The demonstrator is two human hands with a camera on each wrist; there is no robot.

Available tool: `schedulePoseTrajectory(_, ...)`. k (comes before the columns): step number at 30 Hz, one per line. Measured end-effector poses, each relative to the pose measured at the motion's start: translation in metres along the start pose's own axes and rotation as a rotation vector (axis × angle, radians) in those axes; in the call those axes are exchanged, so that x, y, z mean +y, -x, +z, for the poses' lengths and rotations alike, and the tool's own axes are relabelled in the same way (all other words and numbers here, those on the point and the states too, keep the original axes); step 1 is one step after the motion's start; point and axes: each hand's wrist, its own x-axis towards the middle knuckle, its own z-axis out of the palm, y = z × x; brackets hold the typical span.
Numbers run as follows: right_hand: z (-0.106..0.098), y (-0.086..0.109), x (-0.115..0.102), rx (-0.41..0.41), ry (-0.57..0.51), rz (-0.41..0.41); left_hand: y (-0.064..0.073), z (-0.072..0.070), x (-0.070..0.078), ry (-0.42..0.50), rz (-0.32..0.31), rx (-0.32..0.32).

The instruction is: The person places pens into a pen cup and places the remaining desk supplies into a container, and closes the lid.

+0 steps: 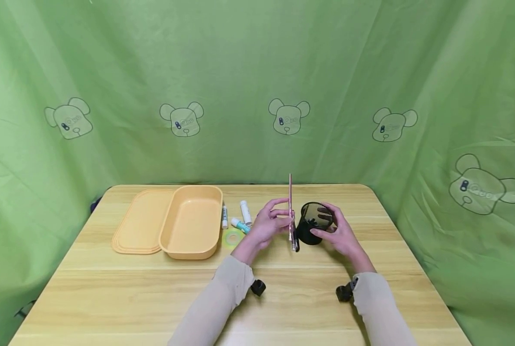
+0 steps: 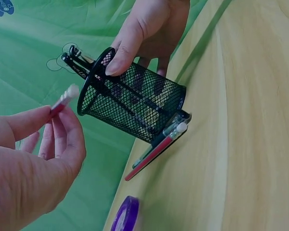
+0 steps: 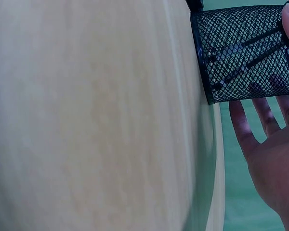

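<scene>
My left hand point(image 1: 266, 227) pinches a red pencil point(image 2: 63, 102) with a white eraser end between thumb and fingertips. In the head view the pencil stands nearly upright, left of the black mesh pen holder point(image 1: 310, 236). My right hand point(image 1: 343, 236) grips the pen holder round its side, thumb at the front. Black pens point(image 2: 77, 61) stand inside it, showing through the mesh in both wrist views. Beside its base, another red pencil point(image 2: 154, 153) with a white eraser lies on the table next to a black pen point(image 1: 296, 242).
An open peach box point(image 1: 191, 255) and its lid point(image 1: 138, 226) lie at the left. Near them are a white tube point(image 1: 245, 213), small glue sticks point(image 1: 240, 225) and a yellow-green ring point(image 1: 232, 238). A purple tape roll point(image 2: 126, 214) stands close to the pencils. Green curtains surround the wooden table point(image 1: 153, 298).
</scene>
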Motion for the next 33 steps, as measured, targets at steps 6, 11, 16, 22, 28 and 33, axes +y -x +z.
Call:
schedulePoseTrajectory(6, 0.001, -0.001, 0.001, -0.002, 0.002, -0.002, 0.001, -0.005, 0.003, -0.032, 0.031, -0.042)
schedulePoseTrajectory(11, 0.001, 0.000, 0.000, -0.001, -0.002, 0.000, 0.001, -0.006, 0.004, -0.076, 0.036, -0.072)
schedulePoseTrajectory(16, 0.000, -0.001, 0.001, -0.003, -0.007, 0.006, 0.002, -0.007, 0.006, -0.105, 0.028, -0.089)
schedulePoseTrajectory(22, -0.001, -0.002, -0.001, -0.004, 0.002, -0.007, 0.002, -0.009, 0.007, -0.118, 0.050, -0.143)
schedulePoseTrajectory(28, -0.001, -0.001, -0.001, -0.010, 0.000, -0.008, 0.004, -0.013, 0.009, -0.156, 0.082, -0.163)
schedulePoseTrajectory(33, 0.000, 0.000, -0.001, -0.004, 0.007, -0.002, 0.003, -0.016, 0.009, -0.192, 0.126, -0.144)
